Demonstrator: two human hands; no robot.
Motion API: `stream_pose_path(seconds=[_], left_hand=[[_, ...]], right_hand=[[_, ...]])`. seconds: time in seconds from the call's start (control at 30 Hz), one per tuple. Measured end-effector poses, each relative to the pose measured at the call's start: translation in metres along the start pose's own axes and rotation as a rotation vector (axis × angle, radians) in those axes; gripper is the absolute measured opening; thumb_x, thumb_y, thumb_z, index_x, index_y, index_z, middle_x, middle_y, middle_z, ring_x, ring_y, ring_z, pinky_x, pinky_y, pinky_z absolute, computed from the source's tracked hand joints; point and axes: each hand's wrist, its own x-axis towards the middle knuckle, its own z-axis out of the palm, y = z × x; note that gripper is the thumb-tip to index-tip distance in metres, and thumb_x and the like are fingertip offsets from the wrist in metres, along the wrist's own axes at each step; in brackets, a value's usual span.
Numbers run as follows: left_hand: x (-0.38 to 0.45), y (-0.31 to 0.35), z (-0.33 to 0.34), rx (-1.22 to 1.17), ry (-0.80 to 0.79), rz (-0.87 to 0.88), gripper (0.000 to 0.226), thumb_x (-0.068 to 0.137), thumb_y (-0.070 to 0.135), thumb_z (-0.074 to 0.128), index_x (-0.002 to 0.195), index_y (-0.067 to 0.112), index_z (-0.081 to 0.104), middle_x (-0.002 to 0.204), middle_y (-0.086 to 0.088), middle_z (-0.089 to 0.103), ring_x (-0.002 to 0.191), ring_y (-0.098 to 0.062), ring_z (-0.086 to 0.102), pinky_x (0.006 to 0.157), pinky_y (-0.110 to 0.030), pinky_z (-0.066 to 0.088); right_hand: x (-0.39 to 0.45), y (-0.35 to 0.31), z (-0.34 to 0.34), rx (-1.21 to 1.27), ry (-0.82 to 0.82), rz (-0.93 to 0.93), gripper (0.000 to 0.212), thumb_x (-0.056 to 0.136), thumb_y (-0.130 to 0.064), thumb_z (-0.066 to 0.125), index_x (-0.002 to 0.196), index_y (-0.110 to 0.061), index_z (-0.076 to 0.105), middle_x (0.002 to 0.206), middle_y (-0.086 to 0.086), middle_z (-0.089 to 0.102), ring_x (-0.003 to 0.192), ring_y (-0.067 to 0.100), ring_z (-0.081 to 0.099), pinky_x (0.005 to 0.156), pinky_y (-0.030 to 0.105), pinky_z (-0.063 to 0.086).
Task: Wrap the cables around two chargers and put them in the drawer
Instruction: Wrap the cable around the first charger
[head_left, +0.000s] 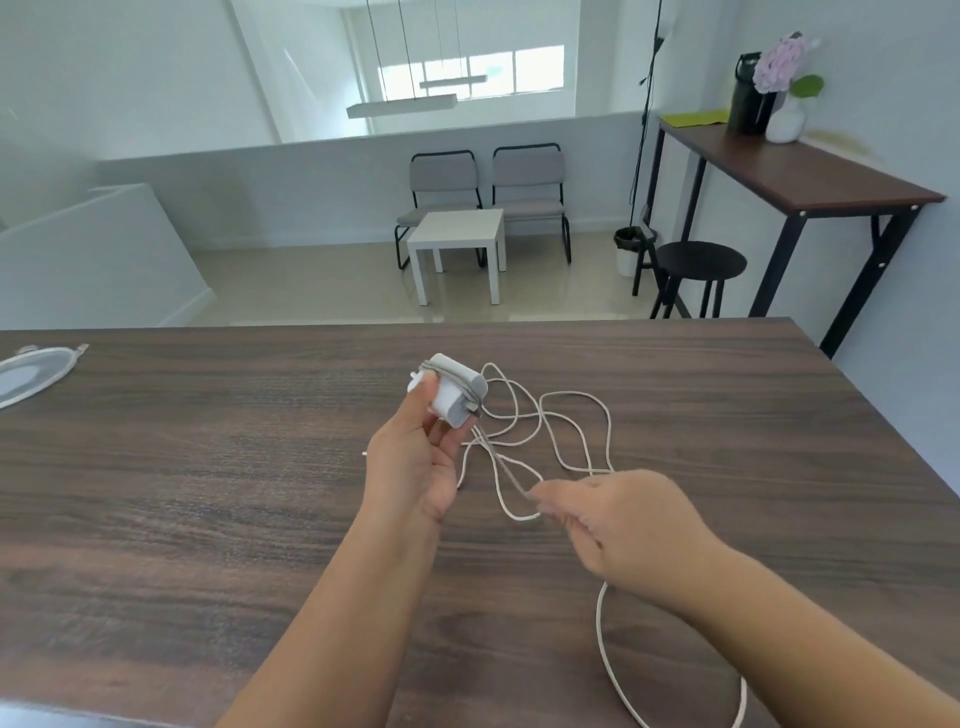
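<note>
Left hand (415, 457) grips the light, rigid charger (457, 389); right hand (618, 525) pinches its limp cable (571, 415), looped toward 3 o'clock. Likely tangles; hold near the charger.

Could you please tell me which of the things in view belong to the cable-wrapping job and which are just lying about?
Part of the job:
- white charger, held in the left hand
- its white cable, a few turns wound on, pinched by the right hand

Just lying about:
- mesh pouch at the table's left edge
- side table with vase and dark bottle
- stool
- two chairs
</note>
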Motion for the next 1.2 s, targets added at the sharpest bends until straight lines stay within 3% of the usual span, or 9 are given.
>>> stream_pose_path(seconds=[0.27,0.43,0.6,0.77,0.87,0.93,1.0,1.1,1.2], left_hand=[[-0.001,-0.006,-0.012,0.216,-0.078,0.101,0.011,0.094,0.013,0.062,0.095,0.006,0.071,0.077,-0.003,0.073,0.068,-0.013,0.067,0.056,-0.02,0.055],[-0.011,-0.009,-0.016,0.345,-0.141,0.157,0.02,0.092,0.012,0.065,0.109,0.004,0.069,0.088,-0.008,0.071,0.069,-0.01,0.068,0.058,-0.021,0.055],[-0.016,-0.008,-0.02,0.523,-0.211,0.283,0.021,0.088,0.009,0.07,0.108,0.013,0.069,0.07,0.013,0.067,0.06,0.0,0.062,0.054,-0.016,0.049],[-0.018,-0.012,-0.022,0.677,-0.362,0.35,0.03,0.077,0.021,0.08,0.106,0.022,0.073,0.087,-0.004,0.074,0.078,-0.021,0.064,0.058,-0.019,0.048],[-0.019,-0.01,-0.025,0.706,-0.408,0.35,0.036,0.074,0.026,0.077,0.11,0.022,0.072,0.087,0.003,0.073,0.076,-0.018,0.061,0.06,-0.02,0.048],[-0.02,-0.008,-0.028,0.723,-0.442,0.329,0.038,0.074,0.025,0.076,0.112,0.021,0.072,0.084,0.007,0.071,0.075,-0.014,0.06,0.064,-0.021,0.049],[-0.022,-0.008,-0.03,0.728,-0.475,0.302,0.037,0.074,0.024,0.076,0.111,0.023,0.072,0.083,0.008,0.071,0.074,-0.01,0.06,0.067,-0.023,0.051],[-0.025,-0.008,-0.029,0.73,-0.521,0.279,0.035,0.072,0.021,0.077,0.108,0.024,0.073,0.088,0.001,0.074,0.074,-0.01,0.061,0.073,-0.029,0.057],[-0.026,-0.005,-0.03,0.744,-0.555,0.272,0.038,0.073,0.02,0.077,0.11,0.021,0.073,0.09,-0.005,0.075,0.074,-0.011,0.062,0.074,-0.028,0.057]], right_hand=[[0.013,-0.014,-0.028,0.084,0.068,-0.111,0.021,0.091,-0.031,0.047,0.087,-0.026,0.067,0.052,-0.007,0.054,0.043,0.016,0.048,0.037,0.028,0.044],[0.023,-0.019,-0.039,0.11,0.05,-0.137,0.028,0.094,-0.033,0.044,0.085,-0.023,0.067,0.055,-0.009,0.056,0.048,0.015,0.053,0.041,0.029,0.045],[0.036,-0.013,-0.059,0.122,0.036,-0.139,0.03,0.093,-0.038,0.041,0.084,-0.024,0.066,0.055,-0.017,0.046,0.049,0.006,0.044,0.047,0.023,0.039],[0.059,0.0,-0.08,0.129,0.027,-0.102,0.025,0.088,-0.045,0.054,0.08,-0.025,0.068,0.042,-0.019,0.032,0.041,-0.005,0.034,0.047,0.02,0.036],[0.07,0.011,-0.088,0.244,0.022,-0.029,0.019,0.084,-0.043,0.065,0.08,-0.025,0.072,0.046,-0.015,0.05,0.047,0.004,0.051,0.052,0.018,0.043],[0.075,0.015,-0.091,0.347,0.028,0.013,0.016,0.081,-0.043,0.068,0.081,-0.027,0.072,0.064,-0.008,0.069,0.061,0.012,0.066,0.063,0.037,0.055],[0.078,0.017,-0.091,0.404,0.034,0.024,0.011,0.081,-0.036,0.071,0.081,-0.025,0.074,0.074,-0.009,0.073,0.071,0.015,0.07,0.07,0.042,0.056],[0.084,0.017,-0.084,0.497,-0.004,0.018,0.009,0.081,-0.028,0.074,0.083,-0.019,0.075,0.08,-0.012,0.074,0.078,0.006,0.07,0.077,0.033,0.057],[0.089,0.018,-0.076,0.585,-0.034,0.039,0.012,0.079,-0.029,0.075,0.082,-0.018,0.075,0.08,-0.008,0.074,0.079,0.008,0.071,0.078,0.032,0.058]])
